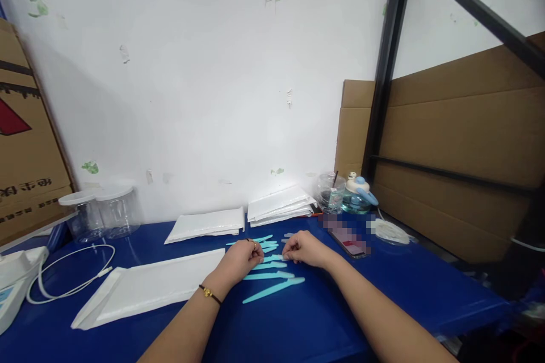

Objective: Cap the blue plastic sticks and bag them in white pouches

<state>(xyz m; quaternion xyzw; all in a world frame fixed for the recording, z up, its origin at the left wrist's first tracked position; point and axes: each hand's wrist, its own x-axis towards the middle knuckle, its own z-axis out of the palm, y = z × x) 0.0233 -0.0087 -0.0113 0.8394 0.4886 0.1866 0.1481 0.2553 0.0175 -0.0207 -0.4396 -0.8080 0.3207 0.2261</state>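
Several slim turquoise eyebrow razors (275, 290) lie in a loose row on the blue table, each with a long handle and a wider end. Between my hands is one turquoise eyebrow razor (273, 258). My left hand (239, 260) is closed at its handle end, with a ring on one finger and a dark bracelet on the wrist. My right hand (307, 249) pinches the other end with thumb and forefinger. Small translucent pieces (288, 235) lie just behind the right fingertips. The fingers partly hide the razors behind them.
A white padded envelope (157, 283) lies left of my hands. More white envelopes (279, 205) are stacked against the wall. Right of me are a phone (347, 241), a plastic cup (331, 194) and a bottle (357, 195). Clear jars (119, 215), a white cable (70, 296) and a scale stand left.
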